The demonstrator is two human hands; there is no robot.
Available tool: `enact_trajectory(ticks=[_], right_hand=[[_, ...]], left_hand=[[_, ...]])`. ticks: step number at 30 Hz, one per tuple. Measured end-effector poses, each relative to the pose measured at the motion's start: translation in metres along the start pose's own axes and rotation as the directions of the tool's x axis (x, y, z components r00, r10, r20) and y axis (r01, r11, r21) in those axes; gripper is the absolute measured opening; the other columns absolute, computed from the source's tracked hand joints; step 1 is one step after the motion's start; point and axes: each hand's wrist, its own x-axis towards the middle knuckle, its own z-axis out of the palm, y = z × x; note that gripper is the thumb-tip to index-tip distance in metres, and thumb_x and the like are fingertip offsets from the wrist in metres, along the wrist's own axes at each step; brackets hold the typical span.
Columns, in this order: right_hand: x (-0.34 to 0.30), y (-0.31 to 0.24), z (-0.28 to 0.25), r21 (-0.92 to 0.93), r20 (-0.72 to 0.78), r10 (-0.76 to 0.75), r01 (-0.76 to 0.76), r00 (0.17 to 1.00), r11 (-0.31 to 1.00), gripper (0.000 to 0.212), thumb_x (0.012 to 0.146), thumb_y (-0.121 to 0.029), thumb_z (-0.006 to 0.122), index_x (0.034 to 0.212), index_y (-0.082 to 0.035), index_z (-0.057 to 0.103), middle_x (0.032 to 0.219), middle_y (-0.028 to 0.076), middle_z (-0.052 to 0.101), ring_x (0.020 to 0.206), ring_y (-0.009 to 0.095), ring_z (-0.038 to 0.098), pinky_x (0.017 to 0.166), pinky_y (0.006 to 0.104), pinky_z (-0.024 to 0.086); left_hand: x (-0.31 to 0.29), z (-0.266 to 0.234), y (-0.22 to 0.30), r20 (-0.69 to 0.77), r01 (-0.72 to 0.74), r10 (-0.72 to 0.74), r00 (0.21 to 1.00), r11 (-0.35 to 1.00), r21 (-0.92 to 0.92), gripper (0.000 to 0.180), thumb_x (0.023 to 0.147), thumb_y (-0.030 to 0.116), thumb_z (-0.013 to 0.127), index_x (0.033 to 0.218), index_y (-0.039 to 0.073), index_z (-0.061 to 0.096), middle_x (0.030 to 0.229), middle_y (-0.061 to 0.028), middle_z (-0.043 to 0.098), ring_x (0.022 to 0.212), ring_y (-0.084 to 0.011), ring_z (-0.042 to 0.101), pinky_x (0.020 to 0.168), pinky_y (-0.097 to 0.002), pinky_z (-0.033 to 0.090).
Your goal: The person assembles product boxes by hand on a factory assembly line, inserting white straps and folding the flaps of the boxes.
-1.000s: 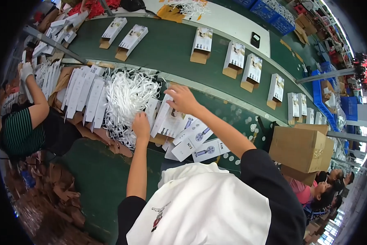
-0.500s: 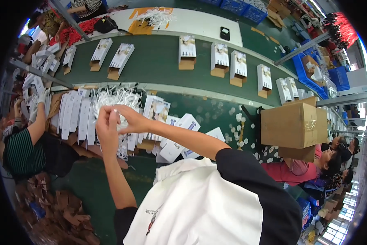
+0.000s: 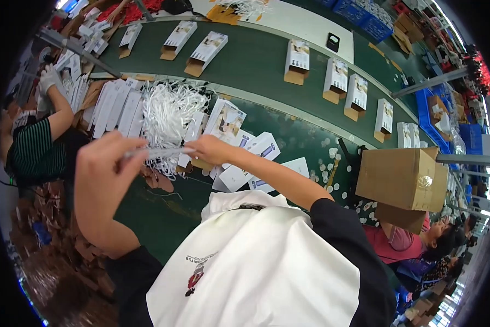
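Between my two hands a bundled white cable [image 3: 166,153] is stretched out, blurred by motion. My left hand [image 3: 106,177] is closed on its left end. The fingertips of my right hand [image 3: 211,150] pinch the other end. Just beyond my hands lies a tangled heap of white cables [image 3: 171,111] on the bench. Near my right hand stands an open printed carton [image 3: 224,121]. Several white boxes with blue pictures [image 3: 250,166] lie loosely to its right.
Open printed cartons [image 3: 206,53] lie spaced along the green conveyor [image 3: 256,60]. A row of white boxes [image 3: 116,109] leans left of the heap. A large brown cardboard box [image 3: 392,177] stands at right. A co-worker's gloved hand [image 3: 49,79] is at far left.
My hands were together over the cable heap. They have come apart and nearer to me, the left toward the left, with the cable drawn out between them. The view has shifted.
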Motion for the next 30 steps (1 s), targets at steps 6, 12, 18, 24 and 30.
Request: enact_trajectory(ticks=[6,12,18,24,30], right_hand=[[-0.027,0.051,0.086,-0.192,0.276,-0.137,0.194,0.951,0.962,0.020,0.091,-0.029,0.056,0.090,-0.008,0.057,0.070,0.013,0.061,0.068,0.036,0.062,0.058,0.0464,0.048],[-0.025,0.094,0.141,-0.466,0.416,-0.296,0.481,0.860,0.743,0.020,0.088,-0.027,0.055,0.083,-0.007,0.055,0.073,0.009,0.060,0.071,0.028,0.063,0.061,0.0406,0.051],[-0.029,0.096,0.131,-0.864,0.202,-0.015,0.185,0.979,0.469,0.017,0.076,-0.019,0.059,0.078,-0.003,0.065,0.079,0.008,0.060,0.085,0.024,0.061,0.071,0.0350,0.046],[-0.033,0.064,0.053,-0.896,0.325,-0.119,0.345,0.938,0.278,0.022,0.075,-0.018,0.059,0.085,-0.002,0.072,0.097,0.009,0.062,0.098,0.027,0.054,0.094,0.0369,0.041],[-0.044,0.085,-0.024,-0.913,0.395,0.120,0.375,0.911,0.160,0.022,0.080,-0.015,0.059,0.092,-0.003,0.074,0.095,0.009,0.067,0.100,0.027,0.058,0.113,0.0493,0.027]], left_hand=[[-0.102,0.063,-0.060,0.291,0.427,-0.365,0.885,0.884,-0.190,0.012,0.075,0.008,0.072,0.084,-0.001,0.070,0.068,-0.0127,0.061,0.059,-0.0220,0.060,0.056,-0.0314,0.045],[-0.152,0.113,-0.083,0.313,0.602,-0.522,0.793,0.748,-0.277,0.013,0.079,0.005,0.067,0.090,-0.001,0.071,0.069,-0.0096,0.060,0.061,-0.0148,0.057,0.057,-0.0279,0.043],[-0.137,0.170,-0.122,0.223,0.451,-0.405,0.887,0.863,-0.228,0.013,0.082,0.009,0.066,0.089,-0.002,0.068,0.076,-0.0145,0.060,0.068,-0.0292,0.060,0.063,-0.0351,0.046],[-0.105,0.229,-0.133,0.052,0.422,-0.434,0.900,0.832,-0.361,0.011,0.086,0.007,0.064,0.090,-0.001,0.068,0.083,-0.0135,0.064,0.071,-0.0282,0.062,0.066,-0.0344,0.049],[0.010,0.174,-0.078,-0.110,0.061,-0.125,0.986,0.888,-0.456,0.009,0.086,0.005,0.064,0.092,0.000,0.068,0.081,-0.0124,0.060,0.073,-0.0279,0.061,0.066,-0.0338,0.048]])
